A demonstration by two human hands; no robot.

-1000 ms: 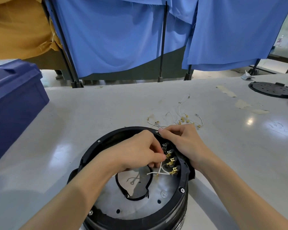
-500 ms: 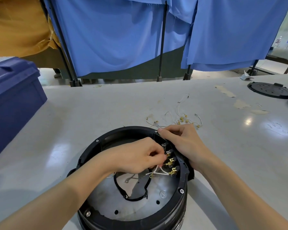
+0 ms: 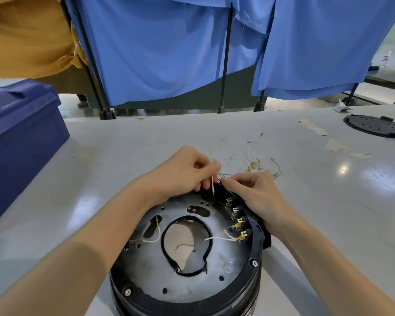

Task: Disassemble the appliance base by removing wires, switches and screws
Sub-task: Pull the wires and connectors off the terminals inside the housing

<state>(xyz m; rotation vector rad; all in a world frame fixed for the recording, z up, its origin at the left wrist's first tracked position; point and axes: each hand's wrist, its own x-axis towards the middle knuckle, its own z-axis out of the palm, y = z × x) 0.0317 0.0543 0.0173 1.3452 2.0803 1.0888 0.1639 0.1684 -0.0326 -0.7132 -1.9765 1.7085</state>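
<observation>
While the base (image 3: 192,305) sat on the table (image 3: 123,156) close to the person, the left hand (image 3: 185,172) pinched a thin white wire (image 3: 213,189) between thumb and fingertips above its far rim. The right hand (image 3: 258,199) curled its fingers over that rim beside the terminals (image 3: 235,215). Loose wires (image 3: 258,166) lay just beyond.
</observation>
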